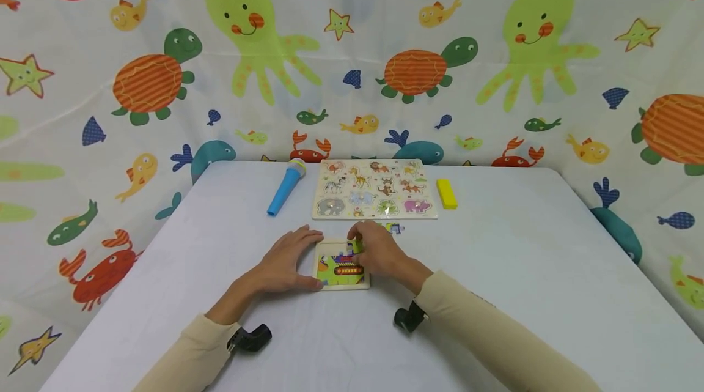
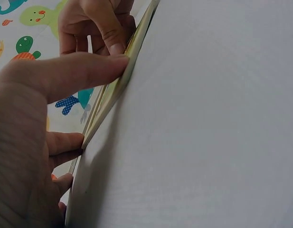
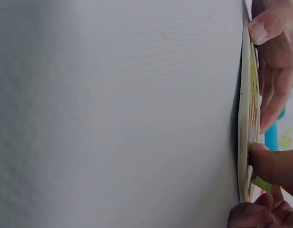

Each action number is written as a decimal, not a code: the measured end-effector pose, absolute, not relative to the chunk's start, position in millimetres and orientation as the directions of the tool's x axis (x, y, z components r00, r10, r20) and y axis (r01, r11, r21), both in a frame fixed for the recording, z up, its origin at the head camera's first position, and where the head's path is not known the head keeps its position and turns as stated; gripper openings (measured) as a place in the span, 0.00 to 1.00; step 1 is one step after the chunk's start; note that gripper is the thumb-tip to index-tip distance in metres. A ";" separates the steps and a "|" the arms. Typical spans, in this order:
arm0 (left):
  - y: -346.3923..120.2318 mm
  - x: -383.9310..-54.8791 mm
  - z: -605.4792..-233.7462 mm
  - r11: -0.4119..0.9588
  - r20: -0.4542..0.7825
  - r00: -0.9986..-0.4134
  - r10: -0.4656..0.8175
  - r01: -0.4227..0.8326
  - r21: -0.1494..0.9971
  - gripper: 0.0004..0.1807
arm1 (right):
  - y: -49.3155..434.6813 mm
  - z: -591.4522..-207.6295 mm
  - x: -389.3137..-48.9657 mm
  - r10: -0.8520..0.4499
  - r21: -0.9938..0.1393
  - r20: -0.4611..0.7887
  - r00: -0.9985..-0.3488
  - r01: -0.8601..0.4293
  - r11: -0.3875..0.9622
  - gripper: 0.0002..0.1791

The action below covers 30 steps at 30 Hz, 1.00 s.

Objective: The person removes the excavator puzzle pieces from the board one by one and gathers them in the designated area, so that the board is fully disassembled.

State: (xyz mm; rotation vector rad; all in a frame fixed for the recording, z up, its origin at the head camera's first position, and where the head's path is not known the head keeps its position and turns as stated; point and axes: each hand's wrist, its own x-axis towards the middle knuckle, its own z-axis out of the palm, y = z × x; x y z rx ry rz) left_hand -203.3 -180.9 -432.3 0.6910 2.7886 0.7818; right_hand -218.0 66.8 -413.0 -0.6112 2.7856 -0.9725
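Note:
A small wooden jigsaw puzzle (image 1: 342, 288) in a pale frame lies on the white table, its picture showing a vehicle on a green ground. My left hand (image 1: 283, 263) spans its left side, thumb straight on the near corner and fingers stretched to the far corner. At the upper right of the frame, my right hand (image 1: 379, 249) pinches a green puzzle piece (image 3: 262, 184) between thumb and fingers, low over the board. The right hand partly covers the picture there. Just beyond that hand lies a loose puzzle piece (image 1: 395, 229).
Behind the jigsaw lies a larger animal peg puzzle board (image 1: 376, 216). A blue toy microphone (image 1: 284, 191) is to its left, a yellow block (image 1: 447, 194) to its right. A sea-animal curtain (image 1: 341, 86) hangs along the table's back edge.

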 end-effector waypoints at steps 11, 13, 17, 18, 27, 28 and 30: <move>-181.2 -202.3 -432.9 0.755 -0.024 -0.879 0.476 0.394 0.525 0.52 | 74.7 -410.8 -220.6 -0.422 -0.615 0.054 -0.905 -0.363 0.700 0.11; -181.3 -202.3 -432.8 0.754 -0.026 -0.879 0.476 0.393 0.526 0.53 | 76.3 -411.1 -221.5 -0.432 -0.618 0.058 -0.900 -0.372 0.693 0.10; -181.8 -202.4 -432.4 0.750 -0.023 -0.877 0.481 0.397 0.529 0.53 | 79.0 -411.1 -222.4 -0.456 -0.641 0.048 -0.889 -0.378 0.668 0.09; -181.7 -202.4 -432.2 0.749 -0.022 -0.876 0.482 0.399 0.529 0.53 | 79.4 -410.9 -222.3 -0.461 -0.649 0.045 -0.886 -0.376 0.661 0.09; -181.3 -202.7 -432.7 0.753 -0.027 -0.877 0.480 0.396 0.525 0.53 | 82.2 -411.5 -223.4 -0.476 -0.676 0.047 -0.878 -0.379 0.632 0.11; -181.2 -202.8 -432.6 0.754 -0.028 -0.877 0.479 0.395 0.525 0.53 | 83.0 -411.3 -223.9 -0.476 -0.680 0.056 -0.878 -0.382 0.625 0.11; -181.2 -203.0 -432.8 0.756 -0.029 -0.878 0.478 0.394 0.522 0.53 | 85.0 -411.4 -225.4 -0.469 -0.688 0.075 -0.880 -0.386 0.614 0.10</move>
